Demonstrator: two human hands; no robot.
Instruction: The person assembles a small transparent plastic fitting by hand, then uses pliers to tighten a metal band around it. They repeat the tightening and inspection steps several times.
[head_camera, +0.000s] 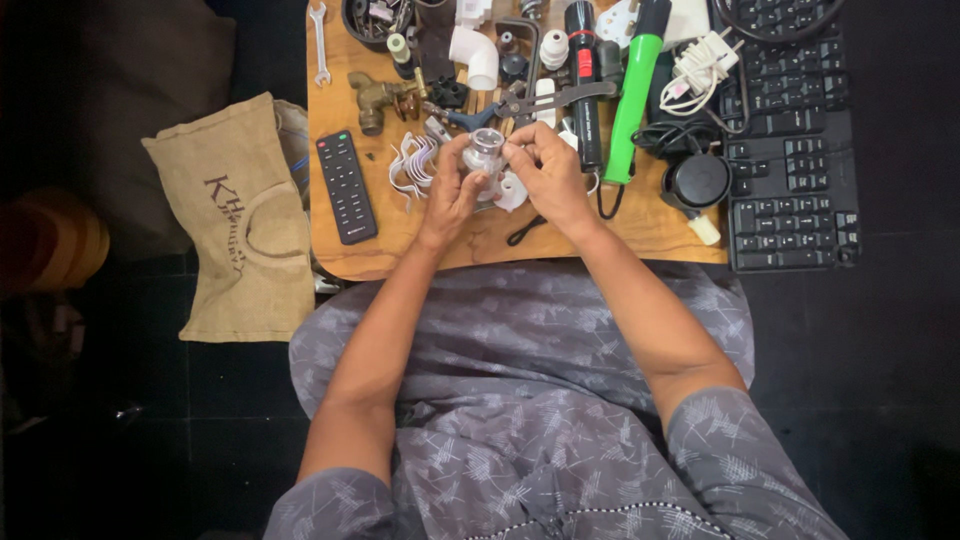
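Above the desk (640, 225), your left hand (452, 192) and right hand (548, 172) each grasp the small clear bulb (487, 150), its long axis running away from you.

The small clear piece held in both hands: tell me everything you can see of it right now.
The small clear piece looks like glass or clear plastic, rounded, with a ring-shaped rim at the top and a paler, whitish part below. It is held above the wooden board, near its middle. The left hand grips its left side with fingers and thumb; the right hand pinches its right side at the fingertips. Fingers hide its lower half, so its full shape cannot be told. It seems roughly upright.
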